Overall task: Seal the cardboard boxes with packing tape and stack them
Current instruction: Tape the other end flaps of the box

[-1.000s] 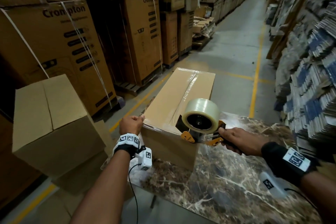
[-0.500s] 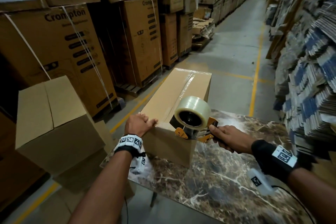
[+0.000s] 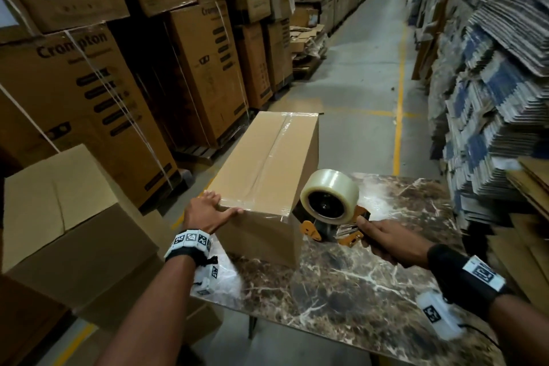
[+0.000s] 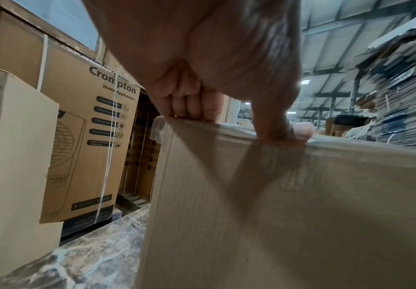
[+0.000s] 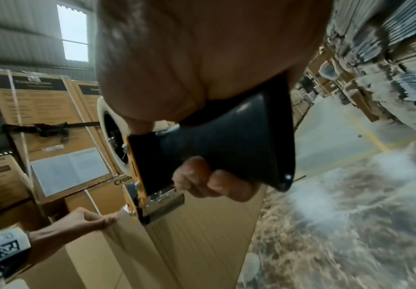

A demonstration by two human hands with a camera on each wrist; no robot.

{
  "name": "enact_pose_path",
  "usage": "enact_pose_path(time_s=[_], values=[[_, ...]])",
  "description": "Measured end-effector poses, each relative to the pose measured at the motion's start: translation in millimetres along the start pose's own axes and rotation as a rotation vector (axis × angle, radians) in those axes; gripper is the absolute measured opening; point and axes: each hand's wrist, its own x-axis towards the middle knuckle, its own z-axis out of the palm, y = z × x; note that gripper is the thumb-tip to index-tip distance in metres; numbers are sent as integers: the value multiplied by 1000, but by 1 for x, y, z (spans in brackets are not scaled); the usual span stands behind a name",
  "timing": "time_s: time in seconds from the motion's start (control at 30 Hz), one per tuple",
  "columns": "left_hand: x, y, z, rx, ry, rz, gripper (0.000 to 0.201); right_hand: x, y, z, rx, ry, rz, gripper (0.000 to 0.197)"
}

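Observation:
A long cardboard box (image 3: 267, 163) lies on the marble table (image 3: 356, 291), with clear tape down its top seam and across its near top edge. My left hand (image 3: 208, 211) holds the near left top corner, fingers bent onto the top and thumb stretched along the near edge; the left wrist view shows the hand (image 4: 201, 78) on that taped edge of the box (image 4: 276, 195). My right hand (image 3: 386, 238) grips the black handle of an orange tape dispenser (image 3: 329, 199) carrying a clear roll, just off the near right corner. In the right wrist view my fingers (image 5: 214, 183) wrap the dispenser's handle (image 5: 226, 146).
Plain closed boxes (image 3: 59, 217) are stacked low at my left beside the table. Tall printed cartons (image 3: 89, 83) line the left wall. Piles of flattened cardboard (image 3: 490, 98) rise on the right. A concrete aisle (image 3: 371, 68) with a yellow line runs ahead.
The dispenser has moved right along the box's near top edge and down off its right corner. My left hand has shifted from beside the left corner onto it, with the thumb spread out.

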Motion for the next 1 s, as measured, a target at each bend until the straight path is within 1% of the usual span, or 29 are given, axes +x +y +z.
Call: enact_pose_path(time_s=[0.07,0.13,0.23,0.3,0.37,0.43,0.47,0.5,0.6,0.73,0.83,0.93,1.0], values=[[-4,11,-1,43,-1,-28,97,6,5,7,29,-9,13,81],[-8,23,1,52,6,-72,98,11,10,18,78,-9,28,77],[-10,34,4,50,16,-121,99,18,11,33,254,-27,117,77],[-10,37,3,59,9,-123,97,22,6,33,373,-93,239,81],[-7,37,5,70,2,-129,98,29,6,28,475,-211,338,84],[-4,38,5,88,-18,-139,102,35,14,22,587,-314,393,85],[-1,38,4,101,-29,-145,104,38,22,21,628,-332,410,85],[1,39,3,111,-39,-152,106,41,31,20,647,-325,428,85],[6,41,2,132,-55,-168,109,51,65,20,637,-232,497,85],[9,43,-1,199,-82,-147,108,70,108,26,757,-112,529,87],[14,44,-8,277,-119,-132,105,83,127,35,907,-28,568,87],[20,42,-13,266,-167,-136,115,92,140,45,1125,63,588,87],[22,40,-15,263,-193,-129,112,99,149,51,1259,117,572,84]])
